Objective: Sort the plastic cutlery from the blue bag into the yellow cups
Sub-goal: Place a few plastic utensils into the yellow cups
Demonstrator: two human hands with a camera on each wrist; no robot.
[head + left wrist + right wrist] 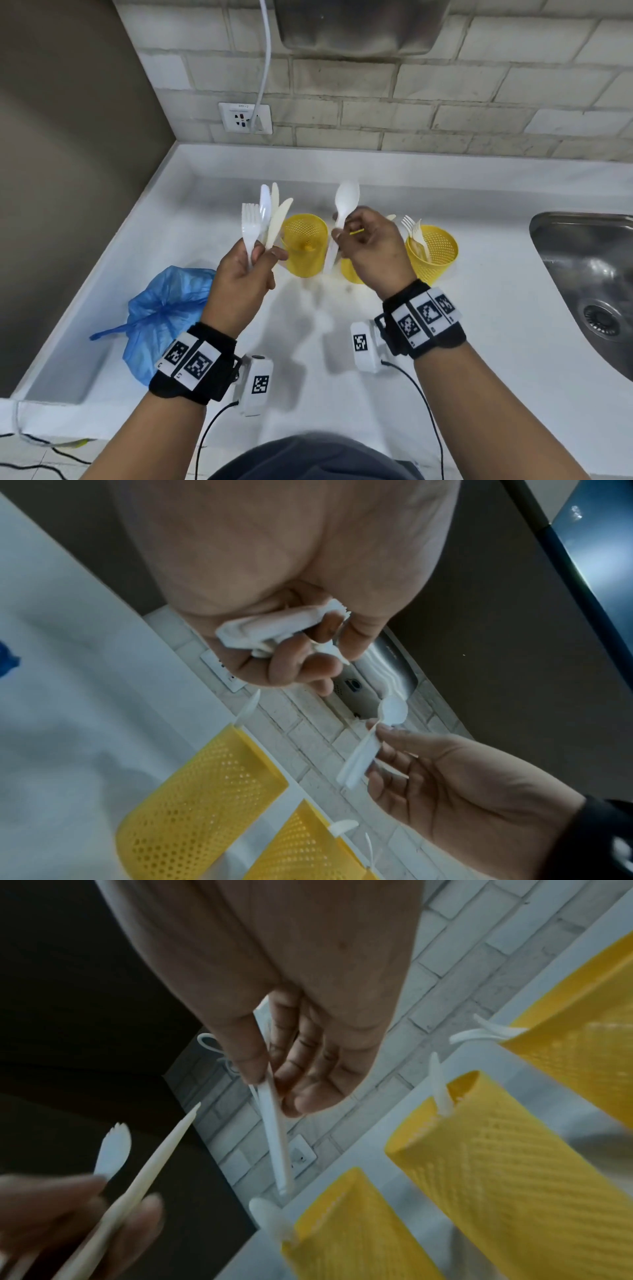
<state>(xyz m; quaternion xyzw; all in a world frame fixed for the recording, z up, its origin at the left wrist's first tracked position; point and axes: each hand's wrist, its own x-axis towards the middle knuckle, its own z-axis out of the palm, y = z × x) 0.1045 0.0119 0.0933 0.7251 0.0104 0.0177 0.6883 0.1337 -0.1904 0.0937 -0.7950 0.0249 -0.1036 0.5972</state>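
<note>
My left hand [263, 257] grips a bundle of white cutlery [265, 219] by the handles: a fork, a spoon and two knives fan upward. The left wrist view shows those handles [274, 631] inside the curled fingers. My right hand [346, 233] pinches a single white spoon [346, 202], bowl up, over the gap between the left yellow cup [305, 253] and the middle cup [351, 275], which the hand mostly hides. The right cup [442, 253] holds forks [412, 229]. The crumpled blue bag [164, 315] lies left of my left wrist.
The cups stand in a row on the white counter [479, 325]. A steel sink [589, 274] lies at the right. A tiled wall with a socket [245, 118] and a white cable is behind. A brown wall closes the left side.
</note>
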